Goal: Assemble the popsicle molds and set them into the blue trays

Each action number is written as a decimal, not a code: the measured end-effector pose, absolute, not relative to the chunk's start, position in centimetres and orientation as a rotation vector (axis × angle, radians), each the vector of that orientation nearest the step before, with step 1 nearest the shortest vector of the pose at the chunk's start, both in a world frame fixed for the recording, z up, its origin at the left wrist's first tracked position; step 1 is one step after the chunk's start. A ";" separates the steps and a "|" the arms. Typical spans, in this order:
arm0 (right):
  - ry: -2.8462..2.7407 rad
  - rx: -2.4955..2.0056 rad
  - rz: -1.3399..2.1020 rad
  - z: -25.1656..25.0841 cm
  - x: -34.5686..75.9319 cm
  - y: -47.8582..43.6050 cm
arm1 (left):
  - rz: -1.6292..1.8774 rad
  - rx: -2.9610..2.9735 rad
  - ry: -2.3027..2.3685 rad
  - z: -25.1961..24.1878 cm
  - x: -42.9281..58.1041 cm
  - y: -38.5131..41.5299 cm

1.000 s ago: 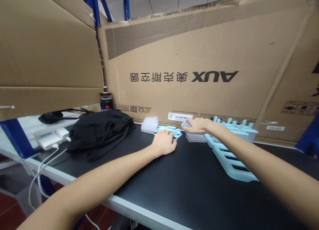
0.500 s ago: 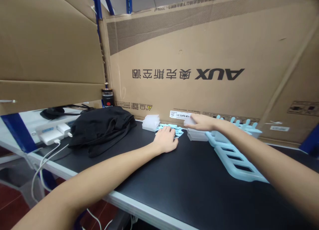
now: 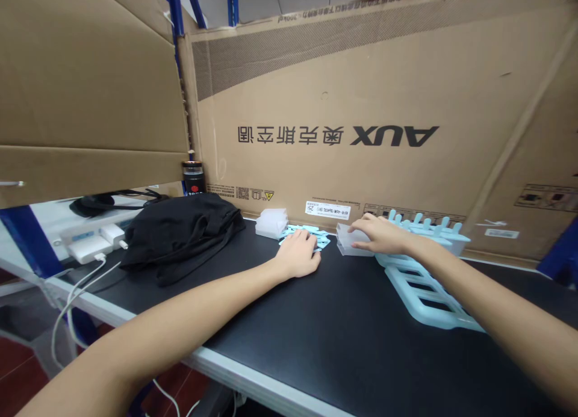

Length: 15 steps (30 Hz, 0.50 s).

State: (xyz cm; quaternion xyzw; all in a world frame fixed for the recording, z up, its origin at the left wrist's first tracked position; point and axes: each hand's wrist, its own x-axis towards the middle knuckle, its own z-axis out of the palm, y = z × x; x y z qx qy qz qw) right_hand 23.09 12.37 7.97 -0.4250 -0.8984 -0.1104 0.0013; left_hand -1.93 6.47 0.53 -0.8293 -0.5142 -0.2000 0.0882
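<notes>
My left hand lies curled, palm down, on the black table, its fingers on a heap of small light blue plastic pieces. My right hand rests on a stack of translucent white plastic cups, fingers bent around its top edge. A second stack of the white cups stands to the left of the blue heap. Just right of my right hand lie light blue popsicle mould trays, and behind them are moulds with stick handles.
A large AUX cardboard box walls off the back of the table. A black bag lies at the left, with white chargers and cables beyond it. A dark bottle stands by the box corner.
My right hand came down and drew back a little onto the white cup stack, its fingers curling over the edge. My left hand has stayed in place.
</notes>
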 end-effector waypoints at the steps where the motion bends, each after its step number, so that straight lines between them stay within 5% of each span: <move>1: -2.835 -1.325 -0.393 7.9 23.0 12.3 | -0.594 -2.472 -1.526 0.5 -1.9 6.5; 10: -2.069 -1.196 -0.737 9.0 26.8 7.7 | -0.589 -2.521 -1.394 0.8 -1.8 6.2; 15: -1.625 -1.603 -0.457 5.2 33.0 6.9 | -0.579 -2.541 -1.337 0.9 -1.7 6.2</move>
